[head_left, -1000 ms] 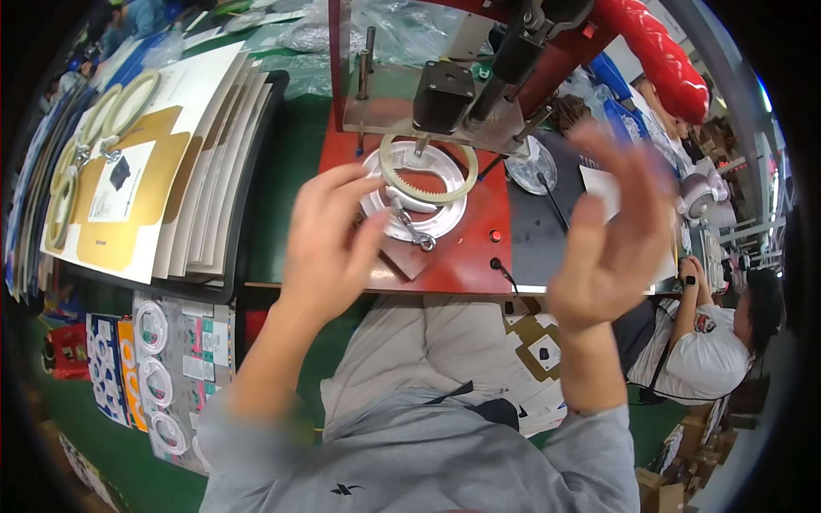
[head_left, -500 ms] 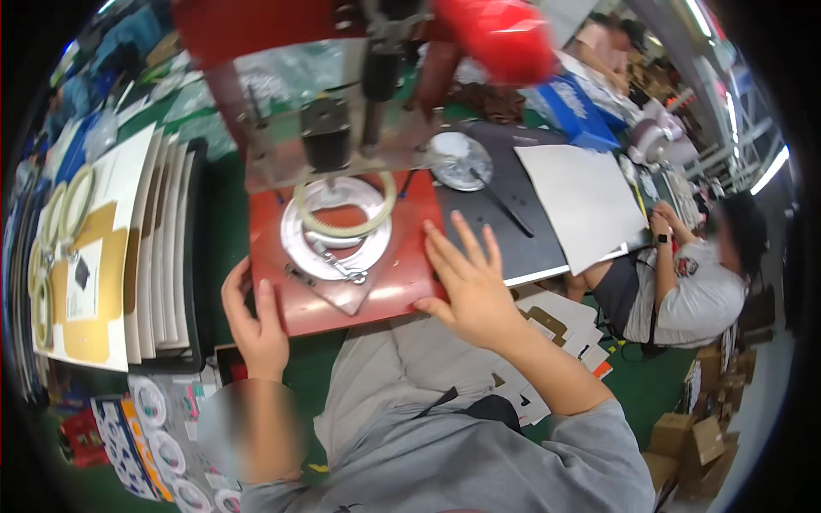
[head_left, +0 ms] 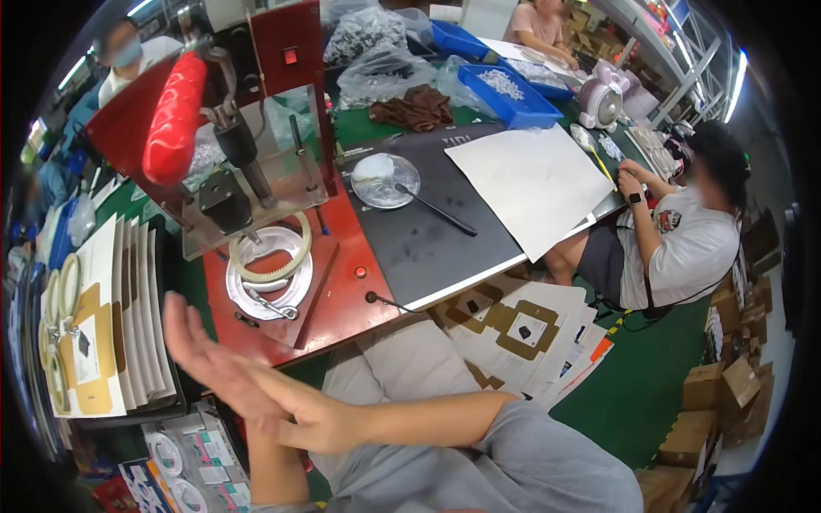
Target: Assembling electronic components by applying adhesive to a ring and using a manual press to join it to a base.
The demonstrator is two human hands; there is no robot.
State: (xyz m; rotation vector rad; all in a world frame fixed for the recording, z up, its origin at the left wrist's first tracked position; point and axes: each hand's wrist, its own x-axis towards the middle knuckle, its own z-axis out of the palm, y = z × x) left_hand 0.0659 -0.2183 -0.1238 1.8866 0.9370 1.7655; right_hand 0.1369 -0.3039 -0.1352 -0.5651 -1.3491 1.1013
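Note:
My right hand lies across my left hand in front of the press, palms together. Fingers on both are stretched out, and nothing shows between them; the left hand is slightly blurred and partly covered. Just beyond them is the red base of a hand press with a red padded handle. On the base sit a white ring-shaped part and a cream toothed ring overlapping it. A small metal clasp rests at the white ring's near edge.
Right of the press, a dark mat holds a round dish of white paste and a dark stick. A large white sheet lies beyond. Cardboard sheets stand at left. A co-worker sits at right.
Both hands have left the press base's sides and come together at its lower left, the right crossing over. My view has turned, showing the press farther left. The rings remain on the base.

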